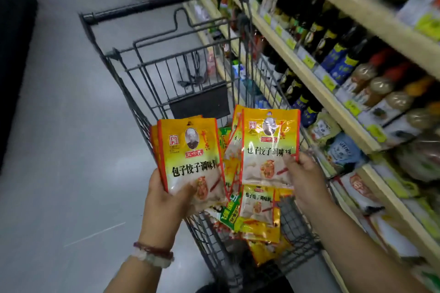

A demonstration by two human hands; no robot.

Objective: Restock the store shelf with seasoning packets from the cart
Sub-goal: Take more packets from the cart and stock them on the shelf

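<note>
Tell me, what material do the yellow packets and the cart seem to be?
Seasoning packets: glossy plastic film, probably, since light glares off the wrinkled front. Cart: dark metal wire, judging by its thin rigid grid; the handle looks like matte black plastic or rubber.

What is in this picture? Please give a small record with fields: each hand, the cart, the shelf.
left hand: left hand holds a stack of yellow seasoning packets upright, grip at the lower edge
right hand: right hand holds a second stack of packets, thumb on the front
cart: wire cart below the hands, with more loose packets inside
shelf: store shelf on the right, with dark bottles
</note>
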